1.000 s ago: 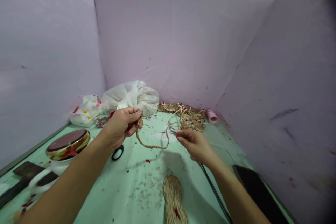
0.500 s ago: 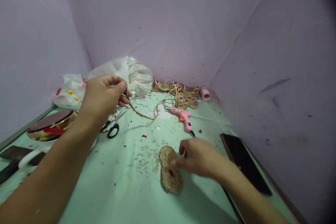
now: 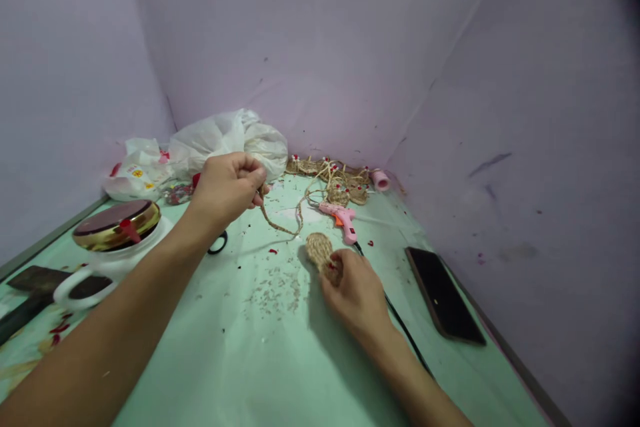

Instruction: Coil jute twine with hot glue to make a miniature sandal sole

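Observation:
My left hand [image 3: 227, 188] is raised over the green table [image 3: 240, 353], fingers pinched on a braided jute cord [image 3: 280, 227] that loops down and trails back to a pile of jute pieces [image 3: 333, 177] with red and white beads. My right hand [image 3: 353, 290] grips a flat oval jute sole [image 3: 320, 250], lifting its near end off the table. A pink glue gun [image 3: 341, 219] lies just beyond the sole, its black cable [image 3: 400, 327] running under my right forearm.
A dark phone [image 3: 443, 293] lies at the right. Black scissors [image 3: 219, 243] sit under my left wrist. A white jar with a gold-rimmed lid [image 3: 113, 230] stands at the left, plastic bags [image 3: 225, 140] and a pink spool [image 3: 381, 179] at the back. Lilac panels wall in the table.
My right hand left the cord, dropped to the jute sole and took hold of it, raising its near end. My left hand kept the cord and shifted slightly right.

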`<state>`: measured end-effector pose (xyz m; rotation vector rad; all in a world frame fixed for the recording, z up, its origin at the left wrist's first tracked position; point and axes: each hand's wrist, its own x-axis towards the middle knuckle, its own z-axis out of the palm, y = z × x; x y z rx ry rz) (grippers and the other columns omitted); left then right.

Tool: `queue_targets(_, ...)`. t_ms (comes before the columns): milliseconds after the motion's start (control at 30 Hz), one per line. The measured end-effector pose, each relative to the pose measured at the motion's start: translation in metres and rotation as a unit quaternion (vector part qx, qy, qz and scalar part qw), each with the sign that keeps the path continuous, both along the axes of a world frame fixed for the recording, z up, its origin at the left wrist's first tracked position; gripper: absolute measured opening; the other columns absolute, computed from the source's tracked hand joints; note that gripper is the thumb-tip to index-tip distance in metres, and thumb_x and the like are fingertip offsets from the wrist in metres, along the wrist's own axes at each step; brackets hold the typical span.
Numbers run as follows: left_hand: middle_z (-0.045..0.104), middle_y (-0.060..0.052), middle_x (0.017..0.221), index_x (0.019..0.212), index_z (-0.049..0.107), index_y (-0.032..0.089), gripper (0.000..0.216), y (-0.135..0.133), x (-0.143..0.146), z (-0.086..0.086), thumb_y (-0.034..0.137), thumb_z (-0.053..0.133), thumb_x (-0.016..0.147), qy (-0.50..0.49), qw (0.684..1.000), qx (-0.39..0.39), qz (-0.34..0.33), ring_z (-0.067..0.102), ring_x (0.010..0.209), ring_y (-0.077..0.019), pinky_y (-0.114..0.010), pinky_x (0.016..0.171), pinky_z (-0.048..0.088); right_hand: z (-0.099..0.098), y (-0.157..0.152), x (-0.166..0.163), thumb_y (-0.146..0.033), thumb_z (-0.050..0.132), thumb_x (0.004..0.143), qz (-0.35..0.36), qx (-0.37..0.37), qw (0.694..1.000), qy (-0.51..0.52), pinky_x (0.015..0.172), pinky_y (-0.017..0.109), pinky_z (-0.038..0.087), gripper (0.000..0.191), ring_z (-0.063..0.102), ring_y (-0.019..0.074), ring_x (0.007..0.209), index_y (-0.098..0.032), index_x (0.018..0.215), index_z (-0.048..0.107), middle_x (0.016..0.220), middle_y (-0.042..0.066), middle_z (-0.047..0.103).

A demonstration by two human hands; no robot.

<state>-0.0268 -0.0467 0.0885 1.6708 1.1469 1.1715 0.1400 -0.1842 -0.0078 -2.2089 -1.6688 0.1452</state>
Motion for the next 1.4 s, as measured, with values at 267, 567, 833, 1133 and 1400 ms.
queue_targets(267,0.063,-0.001,0.055,0.064,0.059,0.018,0.010,0.015,0.005,-0.035,0.023,0.054,0.070,0.158,0.987,-0.029,-0.032,0.046,0.039,-0.0095,-0.019,0.039,0.033,-0.001,0.005,0.024,-0.032,0.061,0.079,0.053,0.000,0.998,0.044,0.080,0.034,0.043,0.026,0.060,0.0258,0.096,-0.016,0.099,0.065,0.106,0.011,0.064)
queue_targets(567,0.064,-0.012,0.092,0.084,0.065,0.016,0.019,-0.006,0.041,-0.078,0.023,0.050,0.076,0.482,0.851,0.107,-0.177,0.059,0.086,-0.0285,-0.038,0.070,0.043,-0.030,0.000,0.018,-0.025,0.069,0.071,0.065,0.081,0.992,0.070,0.075,0.042,0.048,0.021,0.058,0.0274,0.087,-0.017,0.087,0.060,0.097,0.011,0.063)
queue_targets(833,0.054,-0.008,0.118,0.116,0.052,0.020,0.046,-0.004,0.057,-0.087,0.013,0.058,0.071,0.393,0.815,0.140,-0.403,0.046,0.111,-0.0261,-0.043,0.093,0.035,-0.035,0.000,0.039,-0.008,0.054,0.071,0.164,0.081,0.981,0.070,0.084,0.053,0.044,0.028,0.056,0.0288,0.096,-0.019,0.097,0.053,0.110,0.012,0.058)
queue_targets(1133,0.053,-0.008,0.108,0.111,0.055,0.018,0.045,-0.002,0.053,-0.105,0.020,0.066,0.068,0.347,0.848,0.106,-0.387,0.045,0.102,-0.0256,-0.044,0.091,0.032,-0.035,-0.004,0.047,-0.016,0.061,0.075,0.175,0.094,0.978,0.068,0.083,0.050,0.050,0.034,0.052,0.0298,0.105,-0.020,0.107,0.051,0.119,0.015,0.051)
queue_targets(1400,0.052,-0.005,0.111,0.109,0.054,0.020,0.040,-0.003,0.052,-0.110,0.018,0.064,0.071,0.321,0.856,0.121,-0.387,0.044,0.105,-0.0232,-0.041,0.093,0.031,-0.042,0.014,0.041,-0.007,0.059,0.075,0.193,0.172,0.963,0.073,0.080,0.041,0.053,0.021,0.056,0.0232,0.092,-0.016,0.093,0.058,0.097,0.011,0.061)
